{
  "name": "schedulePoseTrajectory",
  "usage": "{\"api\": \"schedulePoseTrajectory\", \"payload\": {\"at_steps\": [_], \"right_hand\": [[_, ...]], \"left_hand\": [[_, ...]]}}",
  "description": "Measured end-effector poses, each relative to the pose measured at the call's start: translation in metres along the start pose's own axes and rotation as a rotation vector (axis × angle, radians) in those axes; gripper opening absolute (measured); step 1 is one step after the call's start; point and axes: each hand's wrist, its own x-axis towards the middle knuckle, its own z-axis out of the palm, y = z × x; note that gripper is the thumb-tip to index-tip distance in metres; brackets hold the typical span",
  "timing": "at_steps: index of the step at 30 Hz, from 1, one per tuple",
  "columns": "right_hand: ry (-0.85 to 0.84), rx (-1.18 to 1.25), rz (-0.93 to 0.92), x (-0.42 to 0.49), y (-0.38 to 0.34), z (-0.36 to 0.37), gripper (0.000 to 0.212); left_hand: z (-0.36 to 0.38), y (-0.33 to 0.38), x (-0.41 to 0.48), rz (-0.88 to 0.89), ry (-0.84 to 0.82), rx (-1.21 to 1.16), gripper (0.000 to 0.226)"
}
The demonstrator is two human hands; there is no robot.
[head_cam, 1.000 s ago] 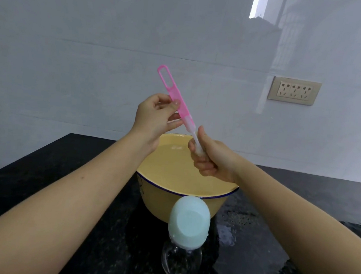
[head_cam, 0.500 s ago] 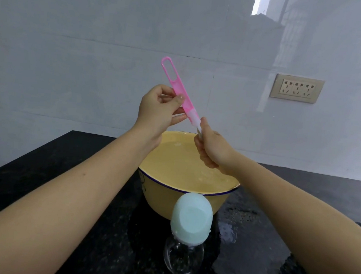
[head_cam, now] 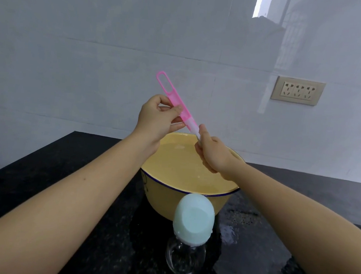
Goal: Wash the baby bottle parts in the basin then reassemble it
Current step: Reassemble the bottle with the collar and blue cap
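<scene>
Over black counter (head_cam: 44,158), pinching pink brush (head_cam: 174,97) with left hand (head_cam: 157,117); clenching right hand (head_cam: 214,157) round its white tip, slid nearer the handle than before, above yellow basin (head_cam: 159,200). Probably scrubbing some small hidden part; capped bottle (head_cam: 184,260) waiting just before basin

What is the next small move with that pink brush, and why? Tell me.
Probably twist the pink brush inside the grip of the right hand: the left hand pinches its handle, the right hand curls round its white end, hiding any part held, and both hang above the filled basin, which would catch drips.
</scene>
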Motion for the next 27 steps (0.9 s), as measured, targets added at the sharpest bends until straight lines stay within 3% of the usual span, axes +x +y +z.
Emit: {"api": "schedulePoseTrajectory", "payload": {"at_steps": [4, 12, 19, 23, 27], "right_hand": [[0.052, 0.013, -0.076, -0.002, 0.003, 0.001, 0.057], [-0.100, 0.056, 0.033, -0.002, -0.001, -0.018, 0.072], [0.034, -0.106, 0.160, -0.008, 0.000, -0.034, 0.025], [0.068, -0.106, 0.207, -0.014, -0.006, -0.037, 0.027], [0.048, -0.012, 0.242, -0.019, -0.011, -0.039, 0.019]], "left_hand": [[-0.002, 0.005, -0.005, 0.034, -0.065, 0.027, 0.010], [-0.001, 0.014, -0.016, 0.173, -0.113, 0.159, 0.012], [0.002, 0.020, -0.032, 0.356, -0.186, 0.303, 0.021], [0.008, 0.013, -0.047, 0.568, -0.250, 0.537, 0.004], [0.017, 0.001, -0.066, 0.806, -0.354, 0.704, 0.006]]}}
